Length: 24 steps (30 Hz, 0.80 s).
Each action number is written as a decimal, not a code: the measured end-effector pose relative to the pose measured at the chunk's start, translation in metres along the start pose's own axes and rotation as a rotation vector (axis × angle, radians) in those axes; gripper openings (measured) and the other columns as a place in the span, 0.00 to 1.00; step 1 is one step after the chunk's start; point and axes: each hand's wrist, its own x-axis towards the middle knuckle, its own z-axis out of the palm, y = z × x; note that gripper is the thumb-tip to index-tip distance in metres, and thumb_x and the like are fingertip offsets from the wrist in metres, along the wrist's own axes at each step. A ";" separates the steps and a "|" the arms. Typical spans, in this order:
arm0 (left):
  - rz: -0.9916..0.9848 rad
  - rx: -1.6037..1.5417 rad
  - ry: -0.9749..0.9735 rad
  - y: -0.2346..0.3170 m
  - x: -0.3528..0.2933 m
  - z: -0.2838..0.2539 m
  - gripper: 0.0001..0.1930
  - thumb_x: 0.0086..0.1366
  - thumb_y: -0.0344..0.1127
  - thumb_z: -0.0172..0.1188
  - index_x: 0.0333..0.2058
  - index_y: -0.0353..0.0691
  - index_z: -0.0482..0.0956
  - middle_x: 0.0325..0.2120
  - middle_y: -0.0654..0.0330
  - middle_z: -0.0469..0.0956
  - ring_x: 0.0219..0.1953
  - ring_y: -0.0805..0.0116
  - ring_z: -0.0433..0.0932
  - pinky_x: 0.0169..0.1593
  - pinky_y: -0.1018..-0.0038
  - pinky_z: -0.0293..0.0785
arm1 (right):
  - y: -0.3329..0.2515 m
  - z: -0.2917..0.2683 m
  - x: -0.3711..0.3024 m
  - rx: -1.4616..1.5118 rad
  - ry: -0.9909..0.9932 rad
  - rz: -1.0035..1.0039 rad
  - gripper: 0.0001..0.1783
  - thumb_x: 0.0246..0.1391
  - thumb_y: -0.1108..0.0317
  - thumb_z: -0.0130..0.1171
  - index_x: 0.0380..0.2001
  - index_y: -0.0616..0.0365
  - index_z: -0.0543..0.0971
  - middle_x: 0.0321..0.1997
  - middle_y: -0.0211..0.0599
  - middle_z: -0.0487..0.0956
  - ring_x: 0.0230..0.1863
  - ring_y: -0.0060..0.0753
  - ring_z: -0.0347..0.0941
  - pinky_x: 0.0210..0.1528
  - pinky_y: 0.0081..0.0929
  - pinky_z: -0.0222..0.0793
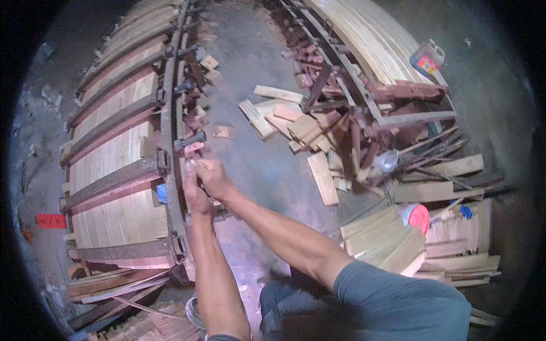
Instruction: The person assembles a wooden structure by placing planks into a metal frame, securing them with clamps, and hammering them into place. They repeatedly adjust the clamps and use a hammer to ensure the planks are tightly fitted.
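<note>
At left, beside the dark frame (114, 184) and pale boards (116, 219), the right hand (212, 177) is clenched against the left hand (196, 198), whose own grip I cannot tell.

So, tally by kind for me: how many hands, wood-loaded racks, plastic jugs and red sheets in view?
Left hand, right hand: 2
Left rack, right rack: 2
Plastic jug: 1
Red sheet: 1
Total: 6

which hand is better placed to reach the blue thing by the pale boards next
Left, probably: the left hand is nearer the blue thing, while the right hand sits farther right, beyond it.
</note>
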 end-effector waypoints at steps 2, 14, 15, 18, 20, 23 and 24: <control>0.050 0.077 -0.179 -0.007 0.005 -0.018 0.20 0.79 0.47 0.40 0.47 0.39 0.77 0.43 0.64 0.76 0.46 0.74 0.73 0.51 0.72 0.71 | -0.008 0.000 -0.004 -0.019 0.026 -0.004 0.18 0.64 0.64 0.47 0.24 0.67 0.72 0.23 0.57 0.72 0.23 0.48 0.69 0.30 0.41 0.65; -0.100 0.369 -0.257 0.030 0.031 0.000 0.20 0.67 0.46 0.58 0.33 0.31 0.83 0.25 0.64 0.77 0.31 0.75 0.73 0.38 0.74 0.69 | -0.012 0.004 -0.003 -0.041 0.122 -0.047 0.11 0.59 0.71 0.47 0.26 0.67 0.74 0.23 0.47 0.74 0.25 0.37 0.73 0.30 0.34 0.68; -0.202 0.362 -0.288 0.026 0.034 -0.012 0.18 0.65 0.45 0.60 0.35 0.32 0.81 0.34 0.60 0.80 0.37 0.73 0.75 0.44 0.75 0.70 | -0.011 0.005 -0.001 -0.019 0.137 -0.066 0.11 0.59 0.72 0.47 0.27 0.67 0.75 0.23 0.46 0.76 0.25 0.36 0.74 0.31 0.32 0.69; -0.254 0.307 -0.240 0.029 0.030 -0.012 0.16 0.65 0.43 0.58 0.33 0.32 0.81 0.32 0.60 0.80 0.35 0.73 0.75 0.43 0.75 0.70 | -0.019 0.009 -0.003 0.066 0.112 0.046 0.10 0.54 0.74 0.48 0.25 0.68 0.77 0.26 0.52 0.79 0.30 0.52 0.78 0.34 0.40 0.72; -0.149 0.340 -0.194 0.033 0.028 -0.001 0.15 0.65 0.42 0.58 0.24 0.37 0.77 0.21 0.70 0.70 0.28 0.80 0.67 0.32 0.77 0.62 | -0.027 0.010 -0.002 0.044 0.121 0.036 0.10 0.53 0.74 0.47 0.25 0.68 0.77 0.27 0.53 0.79 0.30 0.53 0.78 0.34 0.40 0.72; -0.099 0.401 -0.218 0.025 0.028 -0.011 0.14 0.65 0.40 0.58 0.24 0.38 0.76 0.21 0.70 0.70 0.27 0.80 0.66 0.31 0.77 0.62 | -0.026 0.008 -0.001 0.050 0.138 0.011 0.10 0.51 0.75 0.47 0.25 0.68 0.77 0.27 0.55 0.79 0.31 0.56 0.78 0.34 0.42 0.71; -0.086 0.390 -0.210 0.028 0.026 -0.009 0.14 0.65 0.40 0.58 0.23 0.38 0.75 0.21 0.70 0.70 0.26 0.80 0.66 0.30 0.76 0.62 | -0.023 0.009 -0.004 0.060 0.145 -0.003 0.09 0.51 0.75 0.46 0.25 0.68 0.76 0.27 0.56 0.79 0.31 0.58 0.78 0.33 0.43 0.71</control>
